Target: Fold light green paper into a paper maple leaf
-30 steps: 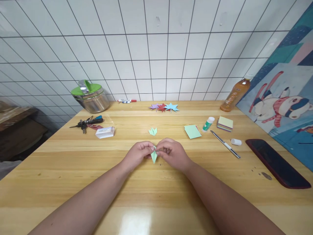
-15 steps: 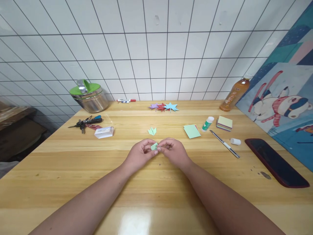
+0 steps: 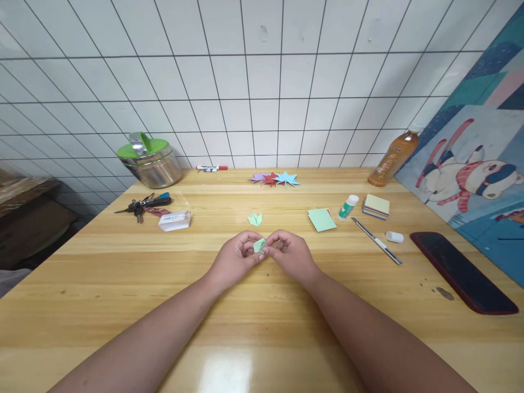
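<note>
A small folded piece of green paper (image 3: 258, 245) is held between both hands just above the wooden table. My left hand (image 3: 236, 254) is closed, pinching its left and lower side between thumb and fingers. At its right edge, my right hand (image 3: 290, 252) pinches the paper with thumb and forefinger. Just beyond the hands lies a folded green paper piece (image 3: 255, 219) with pointed tips. Farther back, purple, red and blue folded paper leaves (image 3: 273, 178) overlap near the wall.
Green square paper (image 3: 322, 219), a glue stick (image 3: 348, 207), a sticky-note stack (image 3: 376, 206), a utility knife (image 3: 376, 240), a white cap (image 3: 394, 237) and a phone (image 3: 462, 272) lie rightward. Leftward are keys (image 3: 143, 206), a small box (image 3: 174, 221) and a lidded pot (image 3: 153, 164). A bottle (image 3: 393, 157) stands back right.
The green paper has turned slightly between my fingers, and more of its face shows. My right fingers have shifted a little at its edge. The other things lie as before.
</note>
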The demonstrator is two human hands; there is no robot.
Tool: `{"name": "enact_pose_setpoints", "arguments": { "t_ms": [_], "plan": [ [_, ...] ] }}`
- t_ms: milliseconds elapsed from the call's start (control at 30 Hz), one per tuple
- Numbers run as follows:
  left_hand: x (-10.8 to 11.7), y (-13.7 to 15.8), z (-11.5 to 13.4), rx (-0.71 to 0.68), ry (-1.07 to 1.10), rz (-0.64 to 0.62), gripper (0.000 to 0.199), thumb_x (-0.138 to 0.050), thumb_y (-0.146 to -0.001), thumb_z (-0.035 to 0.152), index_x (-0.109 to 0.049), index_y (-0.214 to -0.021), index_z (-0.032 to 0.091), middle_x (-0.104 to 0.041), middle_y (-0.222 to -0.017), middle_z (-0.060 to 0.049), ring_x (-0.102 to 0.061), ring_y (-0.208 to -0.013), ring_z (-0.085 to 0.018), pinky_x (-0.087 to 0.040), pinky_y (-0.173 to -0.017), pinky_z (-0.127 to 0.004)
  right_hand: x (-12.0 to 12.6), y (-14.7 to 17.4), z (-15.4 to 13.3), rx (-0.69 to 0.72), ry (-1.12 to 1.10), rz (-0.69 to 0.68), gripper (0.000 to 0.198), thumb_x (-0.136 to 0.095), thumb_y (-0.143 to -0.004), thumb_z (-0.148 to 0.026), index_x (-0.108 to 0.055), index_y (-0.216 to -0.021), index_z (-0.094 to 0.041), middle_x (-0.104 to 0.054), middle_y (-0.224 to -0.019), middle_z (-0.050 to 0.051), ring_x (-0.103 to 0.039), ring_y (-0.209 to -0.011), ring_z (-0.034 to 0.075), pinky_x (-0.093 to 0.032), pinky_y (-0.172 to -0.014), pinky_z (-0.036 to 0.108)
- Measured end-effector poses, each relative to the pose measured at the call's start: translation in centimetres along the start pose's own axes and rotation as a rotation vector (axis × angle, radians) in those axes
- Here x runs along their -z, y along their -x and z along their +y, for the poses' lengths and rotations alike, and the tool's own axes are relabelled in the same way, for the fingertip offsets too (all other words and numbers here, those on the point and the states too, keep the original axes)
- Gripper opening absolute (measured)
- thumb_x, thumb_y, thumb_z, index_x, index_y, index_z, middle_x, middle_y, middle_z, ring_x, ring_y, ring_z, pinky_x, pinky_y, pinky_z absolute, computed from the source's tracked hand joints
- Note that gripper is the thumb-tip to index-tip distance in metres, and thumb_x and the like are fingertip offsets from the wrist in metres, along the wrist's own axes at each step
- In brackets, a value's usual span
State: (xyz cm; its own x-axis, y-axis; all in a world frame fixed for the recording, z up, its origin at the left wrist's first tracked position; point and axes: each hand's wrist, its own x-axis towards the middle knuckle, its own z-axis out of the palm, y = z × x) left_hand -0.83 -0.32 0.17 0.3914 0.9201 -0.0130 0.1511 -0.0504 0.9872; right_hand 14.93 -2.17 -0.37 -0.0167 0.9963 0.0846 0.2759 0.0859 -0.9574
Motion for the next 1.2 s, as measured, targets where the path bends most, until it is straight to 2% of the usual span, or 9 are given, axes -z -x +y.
{"name": "enact_pose_setpoints", "arguments": {
  "t_ms": [100, 200, 367, 500, 667, 900, 1000, 1200],
  "plan": [
    [-0.01, -0.04, 0.04, 0.009, 0.07, -0.019, 0.031, -0.068, -0.067, 0.03, -0.053, -0.091, 0.018, -0.058, -0.06, 0.004, -0.054, -0.058, -0.011, -0.039, -0.057, -0.021, 0.02, -0.18, 0.18, -0.031, -0.052, 0.013, 0.011, -0.062, -0.068, -0.029, -0.058, -0.072, -0.019, -0.053, -0.055, -0.005, -0.044, -0.046, 0.008, -0.034, -0.045, 0.019],
    [0.05, -0.09, 0.01, 0.057, 0.109, -0.089, 0.022, -0.065, -0.07, 0.033, -0.056, -0.081, 0.015, -0.062, -0.066, 0.0, -0.056, -0.062, -0.012, -0.041, -0.06, -0.022, 0.04, -0.2, 0.1, -0.046, -0.107, 0.001, 0.012, -0.061, -0.069, -0.029, -0.056, -0.074, -0.019, -0.057, -0.06, -0.003, -0.051, -0.049, 0.009, -0.038, -0.046, 0.019],
    [0.05, -0.08, -0.23, 0.082, 0.077, -0.095, 0.021, -0.062, -0.073, 0.034, -0.059, -0.08, 0.014, -0.066, -0.074, -0.005, -0.058, -0.064, -0.013, -0.045, -0.063, -0.025, -0.04, -0.09, -0.21, -0.074, -0.215, -0.003, 0.03, -0.062, -0.068, -0.029, -0.054, -0.096, -0.02, -0.06, -0.078, 0.0, -0.06, -0.056, 0.01, -0.045, -0.046, 0.019],
    [0.01, -0.03, -0.21, 0.076, 0.066, -0.093, 0.021, -0.063, -0.072, 0.033, -0.06, -0.081, 0.014, -0.067, -0.074, -0.005, -0.059, -0.065, -0.014, -0.046, -0.065, -0.027, -0.06, -0.22, -0.2, -0.153, -0.246, -0.064, 0.021, -0.064, -0.067, -0.033, -0.059, -0.079, -0.016, -0.062, -0.071, 0.002, -0.061, -0.058, 0.012, -0.046, -0.043, 0.018],
    [0.02, 0.02, 0.1, 0.088, 0.064, -0.087, 0.018, -0.062, -0.073, 0.032, -0.059, -0.077, 0.015, -0.066, -0.07, -0.003, -0.058, -0.06, -0.012, -0.045, -0.063, -0.025, -0.1, -0.34, 0.05, -0.137, -0.23, -0.04, 0.019, -0.066, -0.065, -0.032, -0.058, -0.07, -0.016, -0.061, -0.061, 0.001, -0.058, -0.054, 0.011, -0.046, -0.044, 0.019],
    [0.05, 0.08, 0.23, 0.055, 0.022, -0.084, 0.02, -0.06, -0.075, 0.036, -0.058, -0.077, 0.015, -0.064, -0.065, -0.001, -0.055, -0.057, -0.011, -0.043, -0.058, -0.023, 0.02, -0.38, 0.22, -0.116, -0.163, -0.039, 0.02, -0.064, -0.066, -0.035, -0.057, -0.065, -0.015, -0.056, -0.059, -0.002, -0.049, -0.051, 0.009, -0.045, -0.043, 0.019],
    [0.14, 0.04, 0.26, 0.036, -0.003, -0.082, 0.022, -0.059, -0.076, 0.038, -0.059, -0.076, 0.016, -0.063, -0.063, -0.001, -0.054, -0.055, -0.011, -0.042, -0.056, -0.022, 0.13, -0.39, 0.2, -0.118, -0.186, -0.058, 0.022, -0.064, -0.066, -0.036, -0.056, -0.066, -0.016, -0.056, -0.062, -0.001, -0.049, -0.053, 0.009, -0.046, -0.044, 0.02],
    [0.31, 0.01, 0.46, 0.095, 0.057, -0.088, 0.023, -0.06, -0.075, 0.037, -0.057, -0.071, 0.015, -0.064, -0.062, -0.001, -0.053, -0.053, -0.01, -0.041, -0.056, -0.022, 0.01, -0.31, 0.31, -0.097, -0.234, -0.041, 0.024, -0.064, -0.067, -0.038, -0.059, -0.076, -0.016, -0.059, -0.067, -0.001, -0.052, -0.055, 0.009, -0.046, -0.049, 0.022]
  ]
}}
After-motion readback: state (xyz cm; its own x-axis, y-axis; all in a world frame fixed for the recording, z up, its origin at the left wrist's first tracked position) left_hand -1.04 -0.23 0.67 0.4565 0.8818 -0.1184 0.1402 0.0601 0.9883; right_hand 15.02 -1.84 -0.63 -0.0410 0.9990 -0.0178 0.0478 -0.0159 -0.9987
